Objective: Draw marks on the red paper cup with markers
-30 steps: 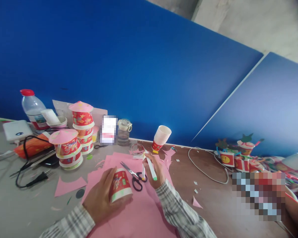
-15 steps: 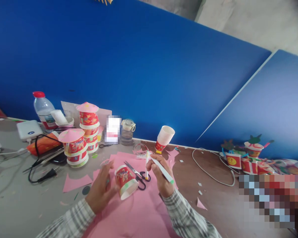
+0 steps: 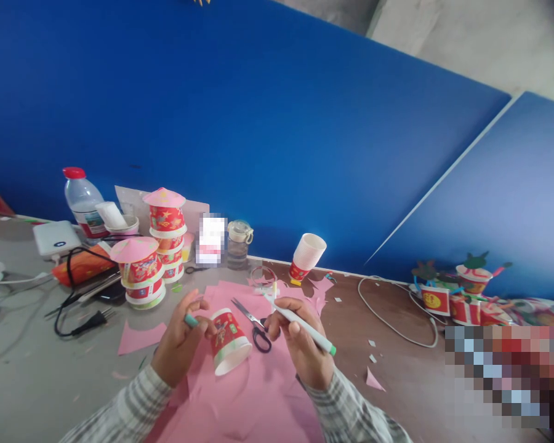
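My left hand [image 3: 183,329] is closed around a small green marker cap [image 3: 191,320], its fingers close beside a red patterned paper cup [image 3: 227,332]. That cup lies tilted on pink paper [image 3: 258,394], its white open mouth toward me. In my right hand [image 3: 302,344] is a white marker [image 3: 310,329] with a green end, its tip pointing up and left. Black-handled scissors [image 3: 261,338] lie partly open between the cup and my right hand, which hides part of a handle.
Pink-roofed cup towers [image 3: 138,271] stand at the left, near a plug and cable [image 3: 90,323]. A water bottle [image 3: 238,246] and stacked paper cups [image 3: 307,255] are at the back. Paper scraps [image 3: 375,379] and a white cable [image 3: 397,335] lie at the right.
My left hand's fingers have drawn together, and the green cap now shows between them. The right hand has shifted slightly with the marker, whose tip is now clear of the fingers.
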`<state>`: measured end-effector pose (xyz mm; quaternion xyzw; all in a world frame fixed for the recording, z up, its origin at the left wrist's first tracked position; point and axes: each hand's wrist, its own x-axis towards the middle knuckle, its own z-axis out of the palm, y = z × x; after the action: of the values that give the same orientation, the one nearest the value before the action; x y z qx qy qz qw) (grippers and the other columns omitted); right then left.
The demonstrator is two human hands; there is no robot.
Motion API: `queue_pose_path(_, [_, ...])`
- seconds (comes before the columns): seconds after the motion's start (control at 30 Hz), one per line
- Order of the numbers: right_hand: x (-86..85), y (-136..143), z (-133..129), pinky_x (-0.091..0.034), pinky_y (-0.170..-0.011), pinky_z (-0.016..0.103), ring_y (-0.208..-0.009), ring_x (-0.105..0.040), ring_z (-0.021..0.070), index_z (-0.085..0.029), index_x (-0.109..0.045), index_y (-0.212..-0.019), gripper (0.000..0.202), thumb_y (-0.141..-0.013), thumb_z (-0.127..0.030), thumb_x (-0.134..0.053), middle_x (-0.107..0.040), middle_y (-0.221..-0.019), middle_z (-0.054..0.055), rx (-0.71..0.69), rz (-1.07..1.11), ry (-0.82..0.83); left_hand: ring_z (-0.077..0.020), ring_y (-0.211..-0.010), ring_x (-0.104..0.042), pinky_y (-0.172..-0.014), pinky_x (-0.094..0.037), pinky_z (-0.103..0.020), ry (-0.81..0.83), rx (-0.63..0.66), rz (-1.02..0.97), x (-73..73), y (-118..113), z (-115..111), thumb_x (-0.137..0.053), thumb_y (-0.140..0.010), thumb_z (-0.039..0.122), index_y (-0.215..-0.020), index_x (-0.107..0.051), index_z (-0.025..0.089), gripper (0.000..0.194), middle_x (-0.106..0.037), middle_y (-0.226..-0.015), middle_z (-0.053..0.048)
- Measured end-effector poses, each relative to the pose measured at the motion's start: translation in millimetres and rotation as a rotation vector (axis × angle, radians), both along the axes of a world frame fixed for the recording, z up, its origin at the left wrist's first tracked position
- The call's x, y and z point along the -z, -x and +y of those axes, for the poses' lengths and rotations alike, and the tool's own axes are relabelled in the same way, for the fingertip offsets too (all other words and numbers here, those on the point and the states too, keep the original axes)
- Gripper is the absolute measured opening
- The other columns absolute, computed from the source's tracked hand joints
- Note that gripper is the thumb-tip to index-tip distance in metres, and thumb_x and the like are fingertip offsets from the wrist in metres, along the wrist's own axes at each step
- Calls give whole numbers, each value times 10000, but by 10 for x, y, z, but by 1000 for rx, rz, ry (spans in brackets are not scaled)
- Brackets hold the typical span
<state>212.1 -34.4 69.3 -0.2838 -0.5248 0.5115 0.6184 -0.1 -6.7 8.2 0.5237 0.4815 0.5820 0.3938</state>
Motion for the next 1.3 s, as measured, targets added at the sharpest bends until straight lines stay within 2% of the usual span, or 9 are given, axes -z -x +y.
queue_pose_path(0.1, [-8, -2, -15, -441, -583, 373, -539, -546, 223, -186, -591, -965, 327, -719, -401, -591, -629, -571, 31, -16, -3, 5, -86, -378, -470, -382, -421, -255, -20, -22, 19, -7, 14, 29, -509, -605, 478, -1149, -289, 220, 641, -567, -719, 21])
queue_pose_path(0.17, [-17, -7, -23, -442, -584, 372, -543, -549, 226, -183, -592, -964, 335, -716, -408, -590, -621, -566, 28, -18, -5, 4, -64, -330, -412, -356, -387, -223, -35, -89, 81, -27, 61, 51, -464, -650, 509, -1077, -374, 190, 540, -546, -602, 56])
queue_pose_path(0.27, [-41, -12, -34, -445, -586, 369, -557, -554, 233, -178, -594, -963, 348, -712, -421, -589, -617, -559, 31, -26, 2, 12, -70, -341, -393, -376, -370, -214, -90, -189, 175, -80, 136, 49, -415, -706, 520, -892, -495, 194, 383, -474, -507, 87])
queue_pose_path(0.33, [-48, -5, -43, -447, -590, 369, -562, -556, 237, -180, -600, -957, 354, -708, -431, -586, -622, -553, 35, -38, 8, 31, -113, -468, -482, -464, -414, -246, -156, -233, 254, -116, 150, 11, -384, -728, 525, -831, -517, 219, 349, -513, -589, 52])
queue_pose_path(0.5, [69, 78, -77, -442, -594, 361, -511, -531, 216, -164, -646, -915, 409, -736, -499, -494, -584, -488, 19, -133, 19, 114, -192, -709, -546, -677, -444, -326, -342, -69, 455, -103, 61, -140, -403, -730, 519, -798, -583, 254, 327, -590, -727, -15])
queue_pose_path(0.73, [266, 207, -157, -382, -490, 283, -447, -451, 166, -156, -689, -832, 415, -763, -496, -460, -514, -477, -3, -113, -130, 124, -176, -649, -530, -604, -456, -305, -493, 29, 604, -4, -2, -205, -389, -781, 320, -945, -547, 255, 236, -575, -732, -28])
queue_pose_path(1.07, [172, 254, -266, -419, -482, 272, -472, -508, 179, -214, -661, -862, 371, -758, -510, -463, -540, -513, -6, -93, -312, 94, -186, -672, -533, -591, -463, -303, -463, 45, 671, -35, -30, -229, -373, -787, 331, -940, -548, 255, 245, -560, -734, -32])
queue_pose_path(1.2, [202, 242, -269, -446, -491, 288, -495, -544, 198, -219, -650, -891, 374, -755, -514, -465, -563, -534, 4, -110, -311, 105, -163, -610, -521, -527, -446, -264, -356, 61, 528, -151, -43, -261, -396, -779, 420, -883, -580, 255, 267, -550, -685, -5])
queue_pose_path(1.3, [190, 231, -273, -457, -497, 298, -504, -557, 208, -222, -652, -883, 376, -754, -519, -462, -574, -539, 10, -103, -318, 95, -178, -685, -522, -614, -439, -295, -229, 8, 358, -184, -23, -255, -369, -752, 522, -899, -590, 245, 384, -546, -695, 2])
